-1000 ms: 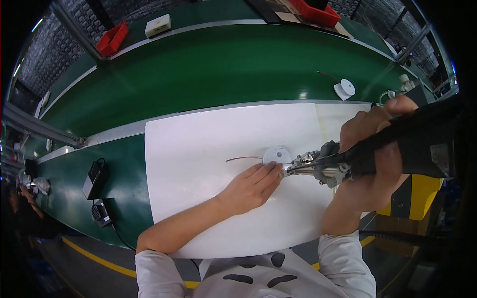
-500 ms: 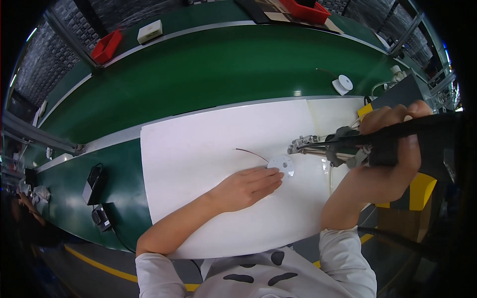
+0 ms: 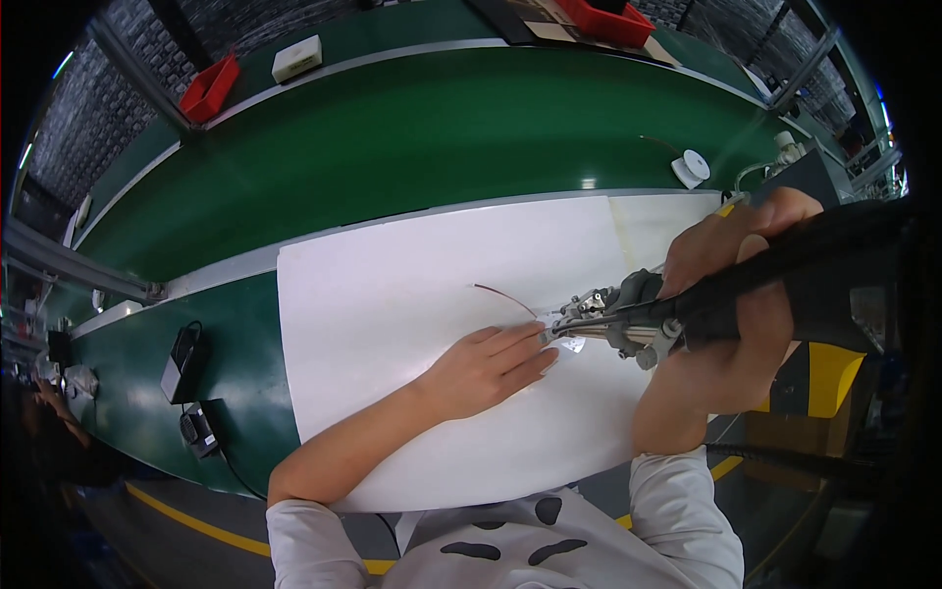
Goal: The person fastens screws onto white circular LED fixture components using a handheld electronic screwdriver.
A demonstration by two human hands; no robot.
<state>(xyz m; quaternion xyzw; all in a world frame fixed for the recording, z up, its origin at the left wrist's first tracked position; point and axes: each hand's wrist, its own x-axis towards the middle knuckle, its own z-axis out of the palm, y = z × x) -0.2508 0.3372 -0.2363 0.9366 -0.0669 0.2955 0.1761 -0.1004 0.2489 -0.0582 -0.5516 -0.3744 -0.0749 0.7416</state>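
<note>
My left hand [image 3: 484,373] lies on the white sheet [image 3: 392,275], its fingertips pressing the near-left edge of a white round part [image 3: 573,345]. A thin dark red wire [image 3: 503,294] runs up and left from that part. My right hand [image 3: 736,265] is wrapped round a hand-held tool with a dark body and a jointed metal head [image 3: 599,312]. The tip of this head is over the round part and covers most of it, close to my left fingertips. Whether the tip touches the part I cannot tell.
Beyond the sheet runs a green conveyor belt [image 3: 392,128], with a white spool-shaped part [image 3: 692,169] and its wire on it. Two black adapter-like boxes [image 3: 199,430] with cables lie at left. Red bins [image 3: 209,88] stand on the far shelf. A yellow-and-black striped block [image 3: 834,378] sits at right.
My right hand has brought the tool leftward and down, so its head now covers the round part. My left hand stays nearly still. The spool-shaped part has shifted slightly right on the belt.
</note>
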